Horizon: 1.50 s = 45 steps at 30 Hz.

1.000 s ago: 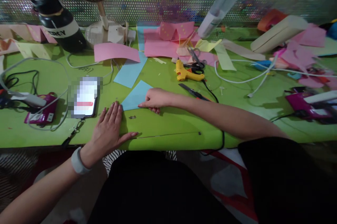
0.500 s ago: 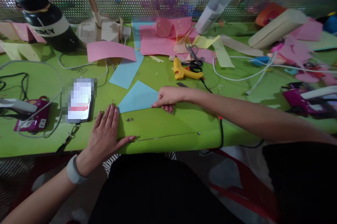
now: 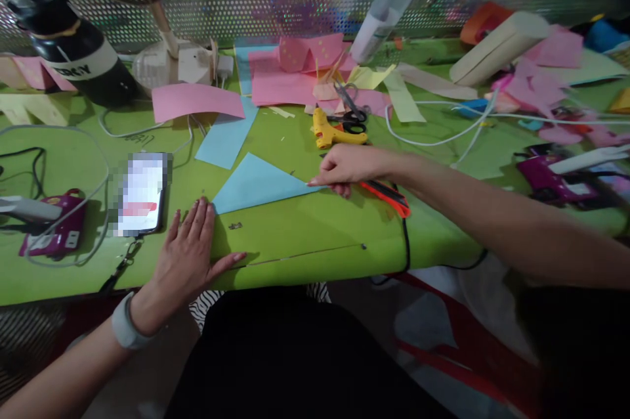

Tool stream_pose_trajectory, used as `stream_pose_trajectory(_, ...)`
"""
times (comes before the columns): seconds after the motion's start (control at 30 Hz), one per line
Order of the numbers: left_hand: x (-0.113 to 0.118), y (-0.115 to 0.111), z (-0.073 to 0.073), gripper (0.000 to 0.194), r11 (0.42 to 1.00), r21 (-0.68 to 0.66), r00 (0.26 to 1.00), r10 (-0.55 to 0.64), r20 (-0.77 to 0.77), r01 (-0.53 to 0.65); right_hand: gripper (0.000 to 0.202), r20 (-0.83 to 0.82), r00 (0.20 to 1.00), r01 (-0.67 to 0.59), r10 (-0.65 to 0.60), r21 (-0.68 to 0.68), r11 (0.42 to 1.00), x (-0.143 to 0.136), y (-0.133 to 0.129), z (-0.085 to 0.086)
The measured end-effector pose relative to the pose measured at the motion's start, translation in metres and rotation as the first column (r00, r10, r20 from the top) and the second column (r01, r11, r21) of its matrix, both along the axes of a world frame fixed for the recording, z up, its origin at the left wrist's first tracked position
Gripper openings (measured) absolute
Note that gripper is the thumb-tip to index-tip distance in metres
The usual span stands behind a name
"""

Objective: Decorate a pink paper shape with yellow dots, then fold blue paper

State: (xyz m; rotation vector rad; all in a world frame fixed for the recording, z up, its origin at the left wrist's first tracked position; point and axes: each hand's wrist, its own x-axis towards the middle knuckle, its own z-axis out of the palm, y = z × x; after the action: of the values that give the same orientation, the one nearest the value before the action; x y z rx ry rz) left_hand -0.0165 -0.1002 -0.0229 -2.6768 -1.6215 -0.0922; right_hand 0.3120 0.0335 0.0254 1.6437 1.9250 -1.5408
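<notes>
A folded triangular piece of blue paper [image 3: 260, 186] lies on the green table, its long folded edge towards me. My left hand [image 3: 189, 245] rests flat with fingers stretched out and thumb apart, fingertips at the paper's left corner. At the right, narrow end, my right hand [image 3: 342, 169] is closed, fingers curled, with the thumb pressed at the paper's pointed tip. Beside that hand, partly under the wrist, lies a red and black utility knife [image 3: 388, 197]. Behind it are a yellow glue gun [image 3: 337, 133] and scissors [image 3: 352, 107].
A phone [image 3: 142, 192] lies left of my left hand. A blue paper strip [image 3: 229, 136] and a curved pink paper [image 3: 197, 102] lie behind. Further back stand a dark bottle [image 3: 81, 51] and a fan [image 3: 162, 64]. White cables [image 3: 438, 140] cross the right side.
My right hand has slid right along the folded edge to the paper's tip, uncovering more of the paper. The utility knife now shows more. My left hand stays flat at the left corner.
</notes>
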Motion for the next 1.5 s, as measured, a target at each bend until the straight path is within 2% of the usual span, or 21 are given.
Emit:
stream_pose_trajectory(0.1,-0.001,0.004,0.013,0.094,0.999,-0.035,0.999,-0.006,-0.043,0.004,0.045,-0.096,0.992,-0.086,0.085,0.000,0.996,-0.036,0.001,-0.005)
stream_pose_trajectory(0.23,0.001,0.022,0.042,0.077,1.000,-0.026,1.000,0.017,-0.022,-0.017,0.046,-0.070,0.984,-0.168,0.163,-0.061,0.984,-0.069,0.002,-0.019)
stream_pose_trajectory(0.27,0.005,0.029,0.049,0.068,0.998,-0.050,0.999,0.039,0.000,-0.039,0.046,-0.068,0.983,-0.177,0.172,-0.077,0.981,-0.071,0.002,-0.022)
stream_pose_trajectory(0.33,0.016,0.047,0.059,0.048,0.973,-0.209,0.992,0.115,0.052,-0.102,0.045,-0.072,0.981,-0.184,0.178,-0.088,0.979,-0.072,0.002,-0.026)
stream_pose_trajectory(0.37,0.023,0.057,0.061,0.042,0.931,-0.354,0.986,0.136,0.101,-0.093,0.045,-0.072,0.982,-0.183,0.177,-0.087,0.979,-0.072,0.002,-0.026)
stream_pose_trajectory(0.4,0.031,0.067,0.062,0.038,0.840,-0.541,0.974,0.159,0.162,-0.047,0.044,-0.068,0.983,-0.178,0.173,-0.085,0.980,-0.071,0.002,-0.026)
stream_pose_trajectory(0.43,0.040,0.076,0.060,0.037,0.739,-0.673,0.946,0.237,0.222,-0.027,0.043,-0.063,0.983,-0.175,0.170,-0.084,0.981,-0.071,0.002,-0.026)
stream_pose_trajectory(0.5,0.056,0.092,0.053,0.036,0.525,-0.851,0.882,0.403,0.244,-0.004,0.041,-0.061,0.985,-0.169,0.164,-0.090,0.982,-0.071,0.001,-0.025)
stream_pose_trajectory(0.53,0.061,0.098,0.048,0.035,0.459,-0.888,0.863,0.448,0.235,0.004,0.040,-0.065,0.985,-0.167,0.161,-0.094,0.981,-0.071,0.001,-0.025)
stream_pose_trajectory(0.6,0.068,0.106,0.039,0.032,0.363,-0.932,0.836,0.506,0.213,0.018,0.040,-0.069,0.985,-0.166,0.159,-0.097,0.981,-0.072,0.001,-0.025)
stream_pose_trajectory(0.7,0.067,0.110,0.030,0.028,0.295,-0.955,0.806,0.560,0.190,0.020,0.041,-0.070,0.985,-0.161,0.155,-0.100,0.982,-0.072,0.002,-0.026)
stream_pose_trajectory(0.8,0.062,0.112,0.026,0.033,0.281,-0.960,0.812,0.559,0.168,0.005,0.042,-0.069,0.984,-0.168,0.162,-0.091,0.982,-0.071,0.003,-0.027)
stream_pose_trajectory(1.03,0.047,0.111,0.027,0.041,0.331,-0.940,0.841,0.529,0.115,-0.079,0.045,-0.081,0.983,-0.172,0.165,-0.094,0.981,-0.069,0.004,-0.032)
stream_pose_trajectory(1.17,0.022,0.107,0.034,0.043,0.338,-0.930,0.827,0.557,0.073,-0.146,0.045,-0.082,0.984,-0.163,0.155,-0.106,0.981,-0.067,0.004,-0.035)
stream_pose_trajectory(1.33,-0.017,0.105,0.045,0.050,0.341,-0.887,0.828,0.555,-0.078,-0.312,0.043,-0.082,0.978,-0.199,0.190,-0.115,0.973,-0.068,0.004,-0.031)
stream_pose_trajectory(1.5,-0.033,0.103,0.052,0.052,0.350,-0.845,0.826,0.536,-0.173,-0.404,0.044,-0.055,0.983,-0.183,0.177,-0.123,0.975,-0.070,0.004,-0.033)
